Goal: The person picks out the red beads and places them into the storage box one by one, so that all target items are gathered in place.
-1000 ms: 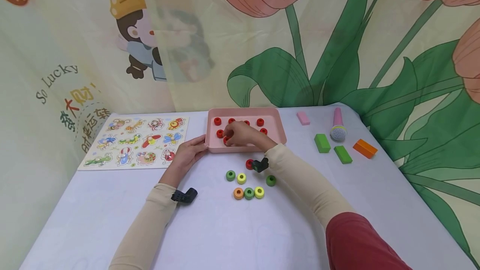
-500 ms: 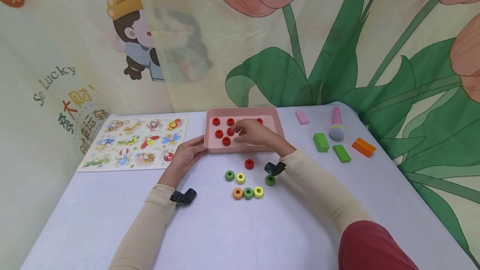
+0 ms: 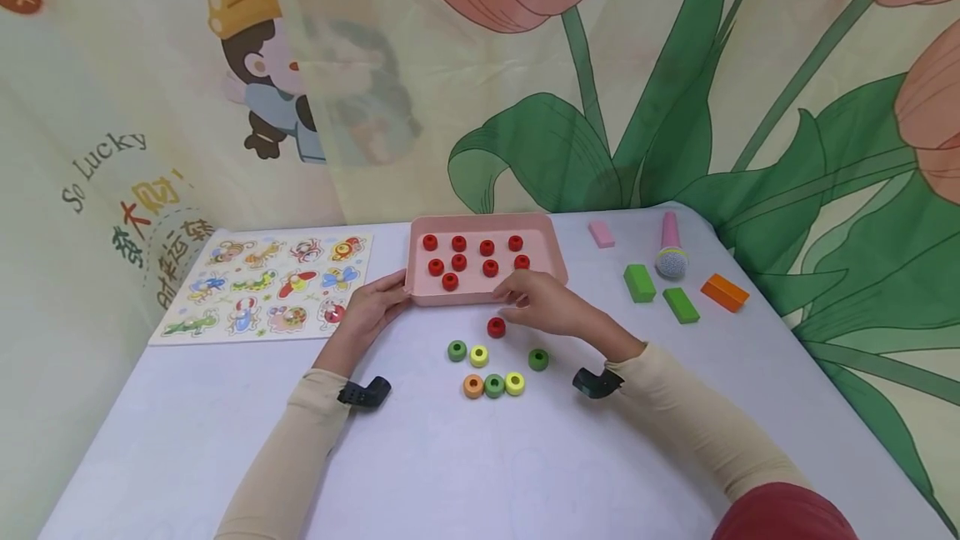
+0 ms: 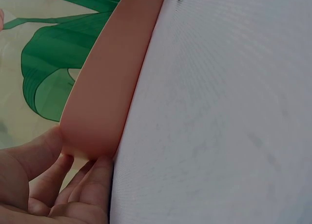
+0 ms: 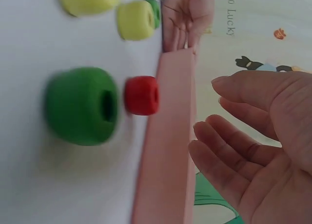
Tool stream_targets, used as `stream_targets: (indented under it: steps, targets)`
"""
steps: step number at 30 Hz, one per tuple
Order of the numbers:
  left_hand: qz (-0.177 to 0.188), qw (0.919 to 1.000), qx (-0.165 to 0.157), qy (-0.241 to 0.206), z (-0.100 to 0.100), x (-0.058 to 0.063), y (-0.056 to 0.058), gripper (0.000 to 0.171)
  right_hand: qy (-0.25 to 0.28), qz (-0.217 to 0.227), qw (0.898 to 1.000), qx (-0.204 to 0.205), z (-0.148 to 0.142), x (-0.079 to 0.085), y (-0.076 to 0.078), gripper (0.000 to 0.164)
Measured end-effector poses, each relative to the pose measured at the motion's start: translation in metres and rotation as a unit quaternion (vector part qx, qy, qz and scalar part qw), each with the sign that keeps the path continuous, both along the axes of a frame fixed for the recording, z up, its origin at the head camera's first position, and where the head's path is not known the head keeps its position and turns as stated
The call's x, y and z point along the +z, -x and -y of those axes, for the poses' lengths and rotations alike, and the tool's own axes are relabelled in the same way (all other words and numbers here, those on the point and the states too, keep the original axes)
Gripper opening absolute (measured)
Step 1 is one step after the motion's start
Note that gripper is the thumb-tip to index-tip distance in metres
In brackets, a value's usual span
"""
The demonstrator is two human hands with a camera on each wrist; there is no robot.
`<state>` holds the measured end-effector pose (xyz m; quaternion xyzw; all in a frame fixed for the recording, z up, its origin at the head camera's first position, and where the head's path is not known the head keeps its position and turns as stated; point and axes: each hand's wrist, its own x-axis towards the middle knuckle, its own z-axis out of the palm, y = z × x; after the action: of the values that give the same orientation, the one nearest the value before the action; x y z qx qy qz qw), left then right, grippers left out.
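A shallow pink tray (image 3: pixel 540 227) holds several red beads (image 3: pixel 458 262), spaced apart on its floor. My left hand (image 3: pixel 371 311) holds the tray's front left corner; in the left wrist view the thumb lies at the rim and the fingertips (image 4: pixel 102 168) touch the wall lower down. One red bead (image 3: pixel 496 327) lies on the table just in front of the tray. Over the tray's front edge, close to that bead, hovers my right hand (image 3: pixel 551 304), with thumb and fingers apart and nothing between them. The right wrist view shows a gap between this hand and the red bead (image 5: pixel 142 95).
Green beads (image 3: pixel 537 359), yellow beads (image 3: pixel 514 383) and an orange bead (image 3: pixel 473 386) lie nearer me. On the left is an animal picture board (image 3: pixel 262 286). To the right are a toy microphone (image 3: pixel 671 248), green blocks (image 3: pixel 639 283), an orange block (image 3: pixel 724 292) and a pink block (image 3: pixel 601 233).
My right hand has left the beads inside the tray and come right and toward me, near the loose red bead. The left hand stays at the tray corner.
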<state>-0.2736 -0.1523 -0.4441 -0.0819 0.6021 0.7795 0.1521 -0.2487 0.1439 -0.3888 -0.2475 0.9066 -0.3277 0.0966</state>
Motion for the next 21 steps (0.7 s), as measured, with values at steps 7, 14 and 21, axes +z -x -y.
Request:
stream_targets:
  steps: [7,14,21]
  targets:
    - [0.006,1.0000,0.000,0.007,-0.001,0.001,0.000,0.051,-0.009,0.041,0.999,0.001,-0.005,-0.021,-0.013,0.028]
    - [0.010,0.9999,0.005,0.002,0.000,0.000,0.001,0.050,-0.039,0.022,0.999,0.007,0.007,-0.036,-0.010,0.035]
    - [0.014,0.9998,0.012,0.002,-0.001,0.000,0.000,0.051,-0.049,0.001,0.999,0.022,0.011,-0.039,-0.006,0.029]
